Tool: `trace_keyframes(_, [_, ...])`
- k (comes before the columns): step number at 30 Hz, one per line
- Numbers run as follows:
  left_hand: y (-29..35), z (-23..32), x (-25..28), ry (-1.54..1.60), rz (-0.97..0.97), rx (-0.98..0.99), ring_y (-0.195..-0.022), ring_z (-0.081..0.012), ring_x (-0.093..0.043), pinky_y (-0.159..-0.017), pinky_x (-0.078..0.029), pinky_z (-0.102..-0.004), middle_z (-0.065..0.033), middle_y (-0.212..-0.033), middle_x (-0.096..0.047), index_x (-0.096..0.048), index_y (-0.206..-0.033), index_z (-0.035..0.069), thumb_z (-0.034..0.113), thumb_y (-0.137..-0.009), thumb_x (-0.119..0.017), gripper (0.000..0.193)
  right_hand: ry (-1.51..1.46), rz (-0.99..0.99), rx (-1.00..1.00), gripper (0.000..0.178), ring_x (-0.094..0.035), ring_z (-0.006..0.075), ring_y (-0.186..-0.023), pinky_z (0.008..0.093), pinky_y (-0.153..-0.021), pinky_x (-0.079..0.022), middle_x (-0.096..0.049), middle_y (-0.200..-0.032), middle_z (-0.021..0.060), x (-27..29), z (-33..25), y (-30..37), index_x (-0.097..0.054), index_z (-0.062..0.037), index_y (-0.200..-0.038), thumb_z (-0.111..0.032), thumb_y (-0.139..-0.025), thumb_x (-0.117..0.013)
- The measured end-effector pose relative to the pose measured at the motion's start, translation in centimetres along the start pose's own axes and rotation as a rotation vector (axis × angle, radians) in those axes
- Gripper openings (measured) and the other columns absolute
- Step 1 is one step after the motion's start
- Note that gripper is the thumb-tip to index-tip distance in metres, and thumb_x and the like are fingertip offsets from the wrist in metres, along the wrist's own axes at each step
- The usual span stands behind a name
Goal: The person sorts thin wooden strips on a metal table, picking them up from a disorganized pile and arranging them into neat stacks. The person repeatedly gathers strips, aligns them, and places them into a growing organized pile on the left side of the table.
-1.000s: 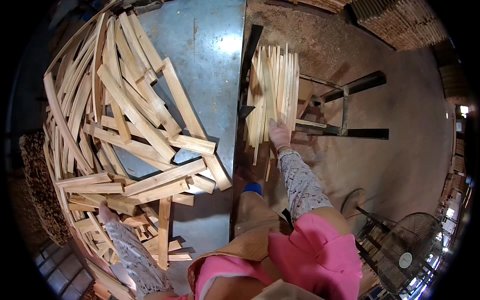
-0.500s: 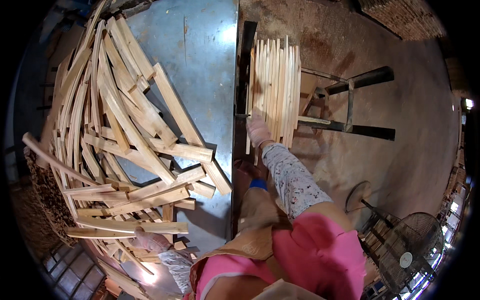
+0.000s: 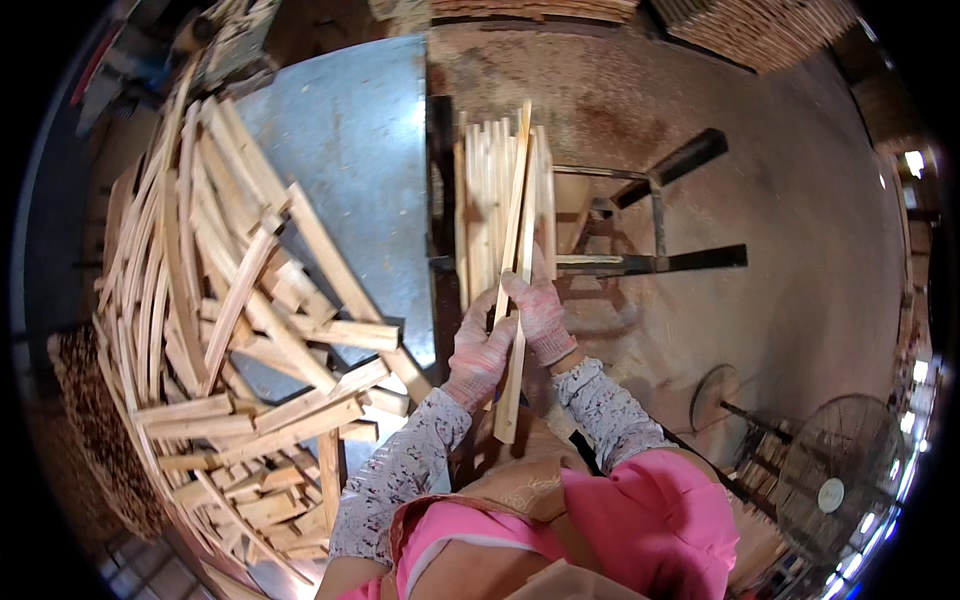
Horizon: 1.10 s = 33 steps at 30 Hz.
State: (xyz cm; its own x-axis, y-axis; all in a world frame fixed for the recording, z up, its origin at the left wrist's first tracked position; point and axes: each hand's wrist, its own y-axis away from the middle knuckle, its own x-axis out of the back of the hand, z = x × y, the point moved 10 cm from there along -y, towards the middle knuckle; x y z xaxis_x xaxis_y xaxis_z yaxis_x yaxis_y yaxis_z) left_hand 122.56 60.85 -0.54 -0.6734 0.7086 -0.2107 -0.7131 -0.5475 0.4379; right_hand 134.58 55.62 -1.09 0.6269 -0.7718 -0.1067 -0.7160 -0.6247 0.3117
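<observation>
Both my hands wear speckled work gloves and patterned sleeves. My left hand [image 3: 478,352] and my right hand [image 3: 538,312] grip a long, thin wooden strip [image 3: 517,230] between them, slanting upward. It rises over a neat stack of similar pale strips [image 3: 488,205] resting on a black metal stand [image 3: 640,262]. To the left, a large loose heap of wooden slats [image 3: 230,330] covers the grey metal table [image 3: 350,140].
A standing fan [image 3: 835,490] stands at the lower right on the dirt floor. More stacked wood [image 3: 760,30] lies at the top right. A woven brown mat or basket edge [image 3: 95,430] borders the slat heap on the left.
My left hand has come from the slat heap over to the stack. Both hands now hold one strip lifted above the stack, where before only my right hand touched it.
</observation>
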Motion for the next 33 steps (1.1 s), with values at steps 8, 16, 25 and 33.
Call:
trace_keyframes(8, [-0.1, -3.0, 1.2, -0.903, 0.077, -0.145, -0.135, -0.0368, -0.058, -0.115, -0.048, -0.0455, -0.0190, -0.144, -0.058, -0.054, -0.154, 0.011, 0.017, -0.087, -0.081, 0.073, 0.537, 0.304, -0.129, 0.044, -0.076, 0.0257, -0.096, 0.0368, -0.082, -0.065, -0.075, -0.115, 0.0163, 17.6, 10.8, -7.3, -0.057, -0.0077, -0.147, -0.030, -0.109, -0.062])
trace_keyframes(16, [-0.7, -2.1, 1.0, -1.188, 0.072, -0.299, -0.126, -0.0395, -0.058, -0.104, -0.052, -0.0528, -0.0141, -0.139, -0.056, -0.044, -0.161, 0.018, 0.026, -0.085, -0.082, 0.086, 1.072, 0.246, -0.299, 0.061, -0.066, 0.0503, -0.122, 0.0560, -0.109, -0.051, -0.072, -0.126, 0.0307, 21.9, 24.7, -19.5, -0.066, 0.0001, -0.136, -0.050, -0.107, -0.046])
trace_keyframes(25, [-5.0, -4.1, -2.7, -1.068, 0.008, -0.115, -0.138, -0.0419, -0.051, -0.114, -0.046, -0.0523, -0.0208, -0.152, -0.051, -0.041, -0.162, 0.011, 0.032, -0.086, -0.079, 0.087, 0.317, -0.177, -0.009, 0.046, -0.062, 0.0411, -0.134, 0.0441, -0.113, -0.054, -0.065, -0.139, 0.0248, 4.4, 9.8, -5.3, -0.059, -0.0054, -0.148, -0.029, -0.109, -0.055])
trace_keyframes(33, [5.1, -2.5, -2.3, -0.918, -0.211, -0.310, -0.122, -0.0461, -0.063, -0.107, -0.051, -0.0506, -0.0252, -0.132, -0.064, -0.061, -0.135, -0.001, 0.030, -0.088, -0.074, 0.057, 0.996, 0.032, -0.092, 0.044, -0.065, 0.0486, -0.123, 0.0515, -0.110, -0.051, -0.067, -0.131, 0.0332, 1.4, 16.7, -20.9, -0.065, 0.0025, -0.130, -0.032, -0.109, -0.049])
